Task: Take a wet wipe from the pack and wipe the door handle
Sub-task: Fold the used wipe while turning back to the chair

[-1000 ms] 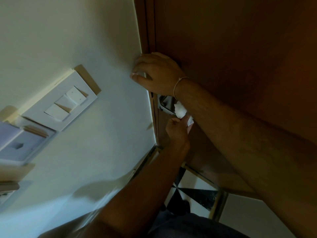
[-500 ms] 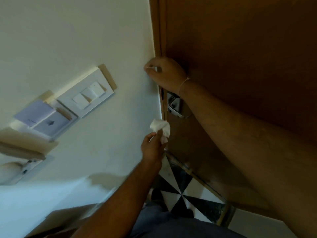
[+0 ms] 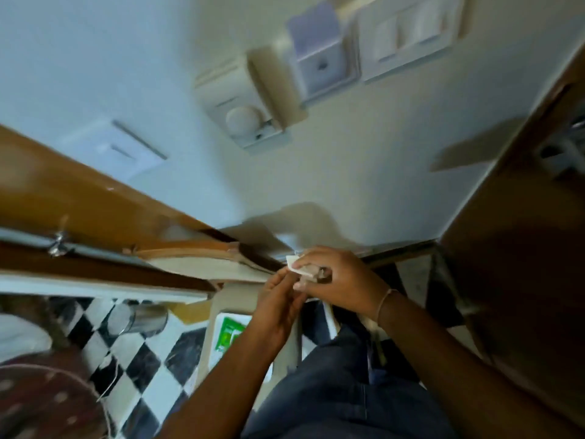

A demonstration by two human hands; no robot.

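Both my hands meet in the middle of the view, low in front of the wall. A crumpled white wet wipe [image 3: 295,265] sits between them. My right hand [image 3: 340,282] curls its fingers around the wipe, and my left hand [image 3: 278,307] pinches it from below. The green and white wipe pack [image 3: 228,334] lies on a pale stool [image 3: 240,296] just under my left forearm. The metal door handle [image 3: 565,148] shows blurred at the far right edge on the brown door [image 3: 519,255], well away from both hands.
The white wall carries a switch plate [image 3: 408,33], a card holder [image 3: 319,55] and a dial regulator [image 3: 243,118]. A wooden frame [image 3: 79,201] runs along the left. A steel tumbler [image 3: 136,318] stands on the black and white chequered floor [image 3: 139,362].
My view swung left and down, away from the door. My right hand left the door edge and joined my left hand on the wipe. The handle slid to the right edge.
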